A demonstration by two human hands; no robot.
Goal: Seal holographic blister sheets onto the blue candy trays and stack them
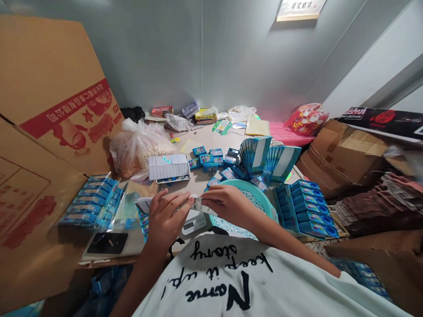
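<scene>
My left hand and my right hand meet at the near side of the table, fingertips pinched close together. Between them shows a small whitish piece, too small and covered to name. White box-like packaging sticks out beside my left fingers. Beneath the hands is a white digital scale. My right forearm crosses over a teal basin full of pale blue pellets. Beyond my left hand stands a white carton packed with a row of small boxes.
Small blue boxes lie scattered past the basin, near fanned blue cartons. Blue display boxes stand stacked at right and left. A filled clear bag, a black phone-like slab and a large cardboard box flank the left.
</scene>
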